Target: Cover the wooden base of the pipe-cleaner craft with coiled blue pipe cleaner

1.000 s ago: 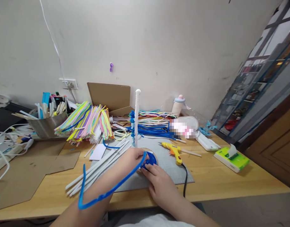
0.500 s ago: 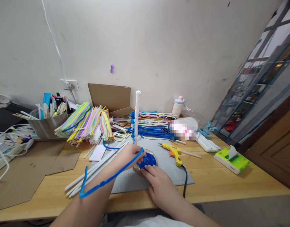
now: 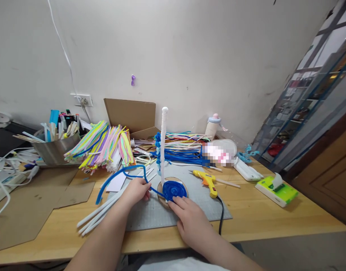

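A blue pipe cleaner (image 3: 112,174) bends up from the pinched fingers of my left hand (image 3: 138,190) and curves away to the left. From those fingers its other part runs to a flat blue coil (image 3: 174,189). The coil lies on a round wooden base (image 3: 160,195), where a white fuzzy post (image 3: 163,146) stands upright with blue loops (image 3: 157,150) along its left side. My right hand (image 3: 191,214) rests its stretched fingers on the coil's near edge; the undersides of the fingertips are hidden.
A yellow glue gun (image 3: 208,180) lies right of the base on a grey cutting mat (image 3: 144,220); its black cord crosses the table edge. White sticks (image 3: 101,214) lie left. Pipe-cleaner bundles (image 3: 105,145) and a metal pen holder (image 3: 58,150) stand behind.
My left hand has moved left, away from the coil, drawing the blue pipe cleaner out from it. The pipe cleaner's free end has swung up and away. My right hand stays on the coil.
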A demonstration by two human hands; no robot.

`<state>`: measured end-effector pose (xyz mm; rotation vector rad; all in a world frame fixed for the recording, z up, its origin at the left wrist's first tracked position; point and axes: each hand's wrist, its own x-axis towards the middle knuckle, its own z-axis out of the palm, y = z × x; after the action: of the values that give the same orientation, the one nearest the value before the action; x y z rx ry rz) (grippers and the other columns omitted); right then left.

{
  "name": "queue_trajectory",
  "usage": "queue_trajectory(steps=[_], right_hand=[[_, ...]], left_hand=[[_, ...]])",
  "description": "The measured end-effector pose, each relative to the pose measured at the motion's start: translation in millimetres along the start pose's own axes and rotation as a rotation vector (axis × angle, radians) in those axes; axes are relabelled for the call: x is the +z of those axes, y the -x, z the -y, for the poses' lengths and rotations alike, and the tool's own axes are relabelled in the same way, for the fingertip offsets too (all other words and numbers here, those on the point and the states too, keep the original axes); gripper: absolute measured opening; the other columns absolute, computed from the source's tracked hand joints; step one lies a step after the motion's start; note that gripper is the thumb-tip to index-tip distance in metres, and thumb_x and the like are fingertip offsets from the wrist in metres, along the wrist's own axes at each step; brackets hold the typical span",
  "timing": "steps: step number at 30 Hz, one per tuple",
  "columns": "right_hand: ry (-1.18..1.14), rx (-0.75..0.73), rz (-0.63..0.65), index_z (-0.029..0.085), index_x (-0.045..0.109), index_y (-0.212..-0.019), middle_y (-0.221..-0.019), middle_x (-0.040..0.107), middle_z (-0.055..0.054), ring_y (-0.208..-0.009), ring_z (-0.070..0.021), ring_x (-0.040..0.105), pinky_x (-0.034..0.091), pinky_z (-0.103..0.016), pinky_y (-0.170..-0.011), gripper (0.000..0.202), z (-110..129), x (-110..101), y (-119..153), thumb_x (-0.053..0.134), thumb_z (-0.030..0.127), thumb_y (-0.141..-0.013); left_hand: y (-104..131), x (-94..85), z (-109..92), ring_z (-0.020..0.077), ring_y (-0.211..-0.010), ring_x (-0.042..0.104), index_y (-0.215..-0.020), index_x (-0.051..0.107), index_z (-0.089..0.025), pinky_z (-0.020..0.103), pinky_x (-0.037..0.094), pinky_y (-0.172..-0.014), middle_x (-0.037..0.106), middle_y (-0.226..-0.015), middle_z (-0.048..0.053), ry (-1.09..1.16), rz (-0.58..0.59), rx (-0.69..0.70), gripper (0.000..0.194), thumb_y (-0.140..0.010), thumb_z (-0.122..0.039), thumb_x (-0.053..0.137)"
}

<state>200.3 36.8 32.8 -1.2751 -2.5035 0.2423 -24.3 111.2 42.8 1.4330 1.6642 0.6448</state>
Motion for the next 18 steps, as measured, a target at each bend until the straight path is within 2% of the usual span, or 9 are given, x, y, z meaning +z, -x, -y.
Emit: queue_trajectory(steps=[5,7,9,10,12,14,15,18], right_hand=[[-0.015,0.018,0.018,0.021,0.054,-0.129,-0.132,0.054,-0.005,-0.118,-0.0243,0.046,0.032,-0.037,-0.106,0.057,1,-3,0,0.045,0.011,-0.074],[-0.018,0.019,0.018,0.021,0.054,-0.129,-0.132,0.054,-0.005,-0.117,-0.0245,0.046,0.032,-0.037,-0.106,0.057,3,-4,-1,0.045,0.010,-0.074],[-0.018,0.020,0.014,0.021,0.055,-0.128,-0.132,0.054,-0.005,-0.117,-0.0244,0.047,0.032,-0.037,-0.106,0.057,3,-5,-1,0.045,0.010,-0.073],[-0.018,0.020,0.011,0.021,0.055,-0.128,-0.131,0.054,-0.005,-0.117,-0.0243,0.047,0.032,-0.037,-0.106,0.057,4,-5,-1,0.045,0.009,-0.073],[-0.021,0.015,0.005,0.020,0.055,-0.128,-0.131,0.054,-0.006,-0.117,-0.0240,0.047,0.032,-0.036,-0.106,0.057,3,-4,0,0.045,0.009,-0.073],[-0.026,0.013,-0.002,0.020,0.055,-0.128,-0.131,0.054,-0.006,-0.117,-0.0240,0.046,0.032,-0.037,-0.107,0.056,2,-2,0,0.046,0.010,-0.073],[-0.029,0.013,-0.006,0.020,0.055,-0.127,-0.132,0.054,-0.006,-0.118,-0.0242,0.046,0.032,-0.037,-0.107,0.056,1,0,0,0.046,0.010,-0.073],[-0.058,0.015,-0.017,0.021,0.054,-0.128,-0.133,0.052,-0.006,-0.121,-0.0247,0.044,0.030,-0.040,-0.108,0.055,0,2,1,0.047,0.012,-0.074]], left_hand=[[-3,-6.5,5,0.0178,-0.039,0.057,-0.056,0.054,-0.017,0.028,0.042,-0.046,0.059,-0.046,0.003,-0.076,-0.121,-0.007,0.051,-0.085,-0.053,0.033],[2,-8.6,5,0.0182,-0.042,0.058,-0.062,0.058,-0.016,0.029,0.044,-0.050,0.062,-0.052,0.004,-0.103,-0.176,0.009,0.053,-0.087,-0.052,0.029],[8,-5.6,5,0.0183,-0.055,0.063,-0.087,0.063,-0.015,0.031,0.047,-0.061,0.069,-0.076,0.007,-0.130,-0.256,0.071,0.039,-0.088,-0.039,0.032],[12,-1.8,6,0.0187,-0.067,0.066,-0.101,0.060,-0.014,0.031,0.049,-0.068,0.068,-0.092,0.009,-0.147,-0.305,0.129,0.033,-0.087,-0.029,0.034],[18,8.9,10,0.0199,-0.096,0.063,-0.120,0.050,-0.014,0.033,0.046,-0.087,0.060,-0.117,0.012,-0.182,-0.375,0.271,0.044,-0.077,-0.011,0.039],[20,20.7,15,0.0220,-0.116,0.053,-0.122,0.049,-0.012,0.036,0.038,-0.101,0.054,-0.126,0.014,-0.180,-0.347,0.358,0.056,-0.067,-0.004,0.042],[20,25.9,17,0.0230,-0.122,0.048,-0.121,0.050,-0.012,0.038,0.034,-0.105,0.053,-0.129,0.013,-0.154,-0.295,0.371,0.058,-0.064,-0.003,0.043],[12,35.5,19,0.0246,-0.128,0.042,-0.125,0.050,-0.015,0.041,0.029,-0.110,0.051,-0.134,0.010,-0.015,-0.138,0.400,0.067,-0.059,-0.002,0.044]])
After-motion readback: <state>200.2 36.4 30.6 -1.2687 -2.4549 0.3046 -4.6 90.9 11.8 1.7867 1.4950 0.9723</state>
